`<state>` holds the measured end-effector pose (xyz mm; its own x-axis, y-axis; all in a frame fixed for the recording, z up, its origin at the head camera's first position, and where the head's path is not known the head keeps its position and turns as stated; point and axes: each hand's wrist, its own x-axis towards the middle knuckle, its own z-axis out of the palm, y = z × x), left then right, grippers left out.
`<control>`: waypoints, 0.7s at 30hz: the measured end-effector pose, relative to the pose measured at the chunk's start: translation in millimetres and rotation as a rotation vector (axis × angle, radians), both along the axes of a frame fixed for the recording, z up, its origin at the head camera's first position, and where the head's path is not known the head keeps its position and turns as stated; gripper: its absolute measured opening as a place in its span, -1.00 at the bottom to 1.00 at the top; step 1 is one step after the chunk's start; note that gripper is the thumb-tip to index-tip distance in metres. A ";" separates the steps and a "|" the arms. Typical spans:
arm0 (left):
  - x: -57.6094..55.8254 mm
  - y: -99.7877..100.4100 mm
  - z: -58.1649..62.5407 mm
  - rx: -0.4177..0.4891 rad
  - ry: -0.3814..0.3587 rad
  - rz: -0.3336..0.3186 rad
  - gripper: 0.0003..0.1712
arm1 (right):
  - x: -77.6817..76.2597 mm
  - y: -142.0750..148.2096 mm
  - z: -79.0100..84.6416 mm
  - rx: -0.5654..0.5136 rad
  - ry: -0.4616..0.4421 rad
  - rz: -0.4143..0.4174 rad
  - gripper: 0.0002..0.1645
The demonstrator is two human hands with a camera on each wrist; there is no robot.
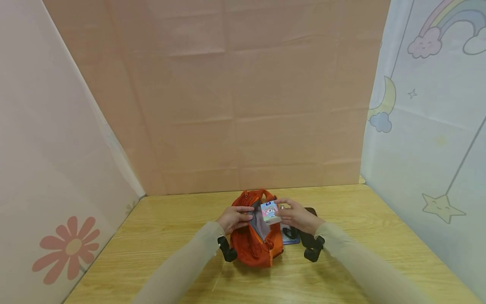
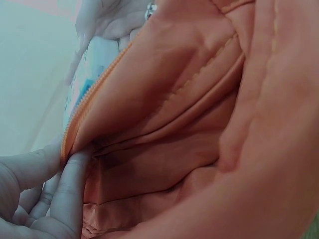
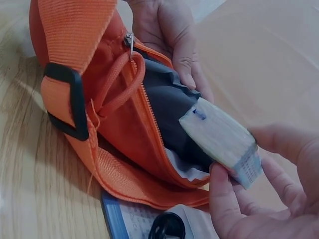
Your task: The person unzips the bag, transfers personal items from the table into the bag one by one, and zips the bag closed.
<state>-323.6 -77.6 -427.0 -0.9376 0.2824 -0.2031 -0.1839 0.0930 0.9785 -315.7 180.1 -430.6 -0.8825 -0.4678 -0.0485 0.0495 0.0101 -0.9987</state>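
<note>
An orange zippered bag [image 1: 243, 249] lies unzipped on the table, its grey lining [image 3: 169, 99] showing in the right wrist view. My left hand [image 1: 234, 218] holds the far-left edge of the opening; in the left wrist view its thumb and finger pinch the zipper edge [image 2: 75, 134]. Between the thumb and fingers of my right hand [image 1: 301, 217] is a small tissue packet [image 1: 270, 212] printed with a cartoon bear. One end of the packet [image 3: 214, 129] is at the mouth of the bag, over the lining.
Right of the bag lie a blue-edged flat item [image 3: 113, 211], a coiled black cable [image 3: 168, 226] and a dark flat object [image 1: 311, 212], partly hidden by my right hand. The bag's strap [image 3: 134, 181] loops beside the opening. A brown backdrop [image 1: 235, 105] stands behind the wooden table [image 1: 182, 211].
</note>
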 end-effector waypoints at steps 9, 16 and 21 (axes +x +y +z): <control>-1.8 1.5 -1.6 0.000 0.000 0.006 -0.58 | -2.6 -13.6 -3.2 0.039 -0.031 -0.027 -0.33; -0.2 1.9 0.0 -0.008 -0.002 0.011 -0.58 | -4.0 -22.4 -4.4 0.070 -0.006 -0.025 -0.34; 0.4 1.6 1.2 -0.011 0.000 0.009 -0.57 | -5.9 -27.7 -5.4 0.104 -0.002 -0.038 -0.37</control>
